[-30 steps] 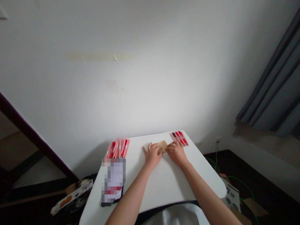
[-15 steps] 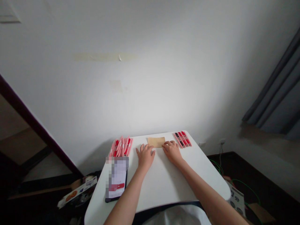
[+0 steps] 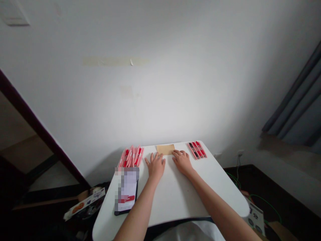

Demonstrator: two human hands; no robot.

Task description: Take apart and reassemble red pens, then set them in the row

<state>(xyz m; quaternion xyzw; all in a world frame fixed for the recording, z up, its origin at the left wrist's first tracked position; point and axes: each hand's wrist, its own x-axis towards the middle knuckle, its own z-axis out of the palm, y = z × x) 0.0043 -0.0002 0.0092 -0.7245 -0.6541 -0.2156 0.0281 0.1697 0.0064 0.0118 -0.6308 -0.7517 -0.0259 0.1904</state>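
A tan rectangular piece, like paper or card (image 3: 166, 149), lies flat near the far edge of the white table (image 3: 178, 197). My left hand (image 3: 155, 166) rests palm down with fingers spread, its fingertips at the near left corner of the tan piece. On the other side, my right hand (image 3: 182, 162) lies with fingers stretched out, fingertips at the near right corner. Right of that hand is a row of pink, red and black pens (image 3: 197, 150). A heaped bunch of pink and red pens (image 3: 131, 156) sits left of my left hand.
A phone or tablet (image 3: 127, 190), partly blurred out, lies at the table's left side. The wall (image 3: 160, 110) stands right behind the table. Green cables (image 3: 267, 204) and boxes are on the floor to the right; a printed box (image 3: 85, 204) is at the left.
The tan piece has shifted slightly away, toward the far edge, and a little left. Both hands stay at its near corners. The camera view has turned slightly.
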